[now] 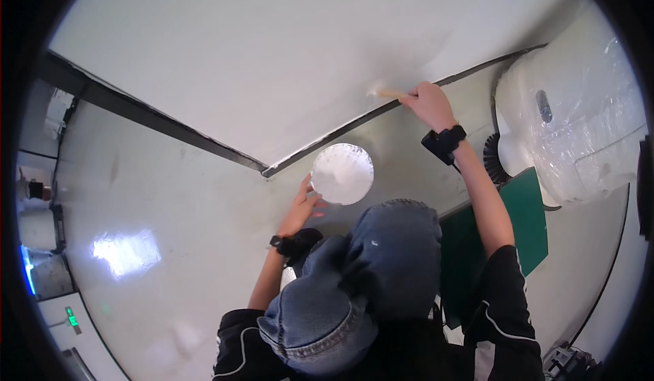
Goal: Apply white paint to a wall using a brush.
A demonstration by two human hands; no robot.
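Note:
My left hand (pixel 302 208) is at the lower left rim of a round white container (pixel 342 174), its fingers against the side and partly hidden beneath it. The inside of the container looks white; whether that is paint or another substance, I cannot tell. Up and to the right, my right hand (pixel 428 104) grips the handle of a small brush (pixel 389 93). Its pale bristle end lies against or just over the white wall (pixel 286 64), slightly above the dark baseboard (pixel 352 125). A black device is strapped on each wrist.
The baseboard's outer corner (pixel 265 171) points towards me, left of the container. A green board (pixel 526 212) lies under my right arm. At the right stands a large white object wrapped in clear plastic (pixel 572 120), beside a black ribbed part (pixel 494 159). The grey floor (pixel 168 197) reflects a bright light.

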